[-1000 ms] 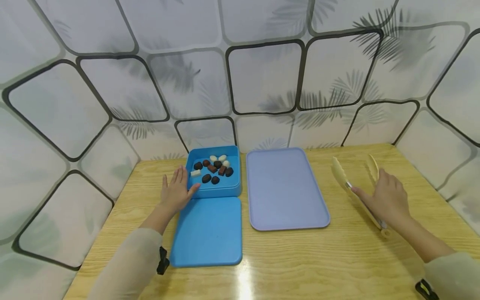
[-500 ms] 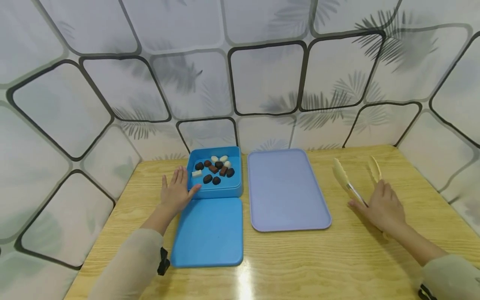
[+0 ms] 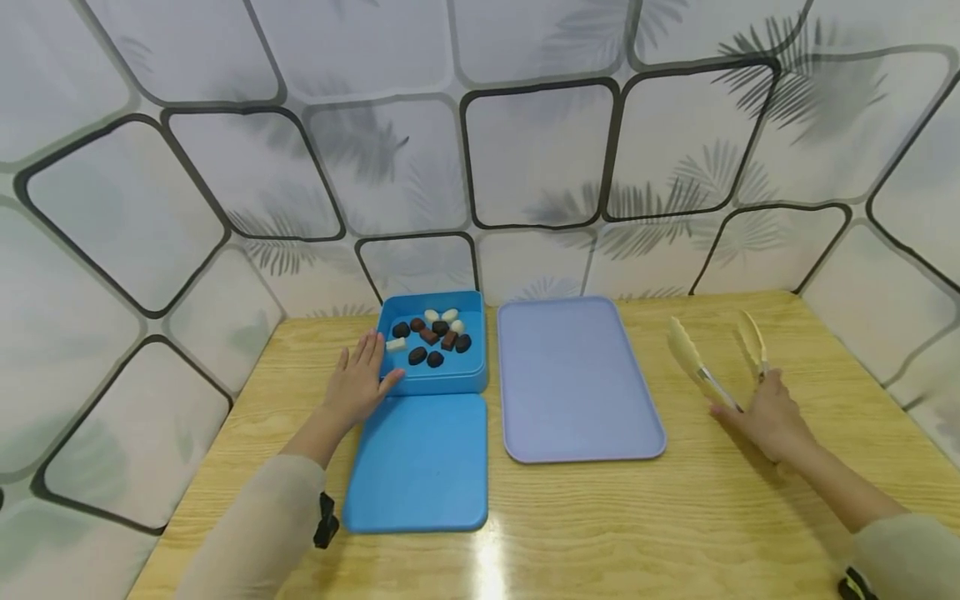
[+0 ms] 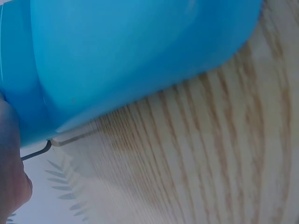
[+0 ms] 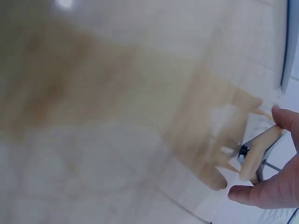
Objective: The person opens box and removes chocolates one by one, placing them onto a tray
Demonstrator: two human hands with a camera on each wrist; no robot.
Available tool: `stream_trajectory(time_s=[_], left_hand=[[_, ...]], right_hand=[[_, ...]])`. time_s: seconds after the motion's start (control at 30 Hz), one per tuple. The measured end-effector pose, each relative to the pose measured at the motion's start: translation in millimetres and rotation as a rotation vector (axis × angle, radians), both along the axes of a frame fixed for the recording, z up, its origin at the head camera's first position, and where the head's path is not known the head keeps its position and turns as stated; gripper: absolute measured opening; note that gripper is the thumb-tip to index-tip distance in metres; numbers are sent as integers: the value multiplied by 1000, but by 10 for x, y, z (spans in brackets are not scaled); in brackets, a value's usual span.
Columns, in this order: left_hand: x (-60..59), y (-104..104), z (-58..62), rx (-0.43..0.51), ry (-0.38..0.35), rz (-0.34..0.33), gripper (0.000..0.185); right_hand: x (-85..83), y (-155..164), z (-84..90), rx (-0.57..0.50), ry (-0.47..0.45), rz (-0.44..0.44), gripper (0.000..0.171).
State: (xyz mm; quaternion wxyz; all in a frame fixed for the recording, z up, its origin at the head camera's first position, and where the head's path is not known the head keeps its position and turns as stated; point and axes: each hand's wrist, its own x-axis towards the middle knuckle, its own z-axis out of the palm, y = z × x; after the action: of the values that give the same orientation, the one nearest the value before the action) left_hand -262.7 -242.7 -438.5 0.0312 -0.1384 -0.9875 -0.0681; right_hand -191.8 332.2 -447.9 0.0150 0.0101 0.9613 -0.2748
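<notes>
Cream plastic tongs [image 3: 716, 358] gripped by right hand [image 3: 765, 414]; flat-fingered left hand [image 3: 358, 383] steadies blue chocolate box [image 3: 435, 379] at 9 o'clock.

Left hand [image 3: 358, 385] flat, fingers straight; right hand [image 3: 767, 415] gripping

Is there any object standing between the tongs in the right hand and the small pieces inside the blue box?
Only the flat lilac tray lies between the tongs and the blue box; it is low.

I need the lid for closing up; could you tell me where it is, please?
In the head view the flat blue plastic lid lies on the wooden table, directly in front of the open blue box, left of the lilac tray.
</notes>
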Motion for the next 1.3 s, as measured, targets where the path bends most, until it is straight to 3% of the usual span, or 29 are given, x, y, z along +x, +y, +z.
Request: stream_trajectory(time_s=[0.1, 0.2, 0.33, 0.57, 0.8, 1.3], left_hand=[[-6, 6, -13, 21, 5, -12, 77], [-6, 6, -19, 31, 11, -23, 76], [-1, 0, -13, 40, 9, -34, 76], [12, 4, 6, 54, -7, -34, 75], [-6, 6, 8, 81, -32, -29, 74], [-14, -10, -34, 71, -24, -32, 77]], right_hand=[[-25, 38, 26, -54, -8, 12, 106], [-42, 51, 38, -73, -40, -1, 110], [-46, 41, -17, -38, -57, -49, 119], [-59, 17, -73, 32, -70, -138, 119], [-96, 29, -62, -12, -54, -134, 108], [-109, 42, -86, 27, -18, -129, 103]])
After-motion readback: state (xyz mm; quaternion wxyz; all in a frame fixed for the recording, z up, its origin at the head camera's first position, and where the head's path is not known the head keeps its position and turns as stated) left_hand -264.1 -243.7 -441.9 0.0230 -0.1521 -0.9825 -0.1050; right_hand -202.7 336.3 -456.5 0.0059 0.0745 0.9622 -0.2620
